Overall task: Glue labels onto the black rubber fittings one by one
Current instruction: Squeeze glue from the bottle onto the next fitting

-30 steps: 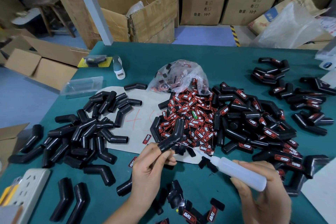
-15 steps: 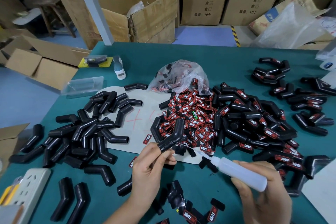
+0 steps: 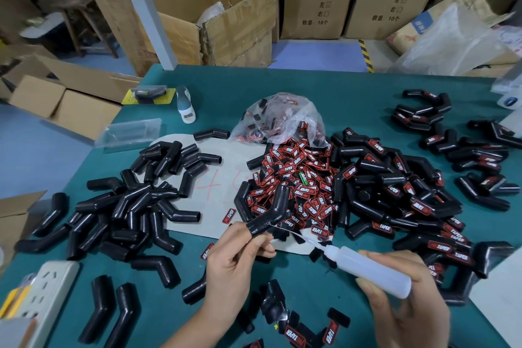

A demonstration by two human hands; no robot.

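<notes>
Your left hand (image 3: 234, 265) pinches one bent black fitting (image 3: 271, 213) by its lower end, fingers curled round it, holding it up above the near edge of the label pile (image 3: 296, 183); your right hand (image 3: 406, 311) is wrapped round the glue bottle (image 3: 372, 267), whose thin nozzle (image 3: 293, 234) reaches to the gripped end of the fitting. Step in hand, by my reading: laying glue on the fitting before a label goes on. The nozzle tip looks to be touching the rubber, though it is too fine to be sure. Squeeze gently and put down a short, thin bead on the flat face of that lower arm, clear of your own fingertips, which sit very near the glue site. Hold the fitting steady and keep the glued face upward so nothing runs. Ease off the bottle before you lift the tip away, or a thread of glue may trail onto the green table (image 3: 339, 93) or the labels below. Unlabelled fittings (image 3: 135, 212) lie heaped to the left and labelled fittings (image 3: 395, 195) to the right; pick a single label face up from the pile, and press it on squarely
</notes>
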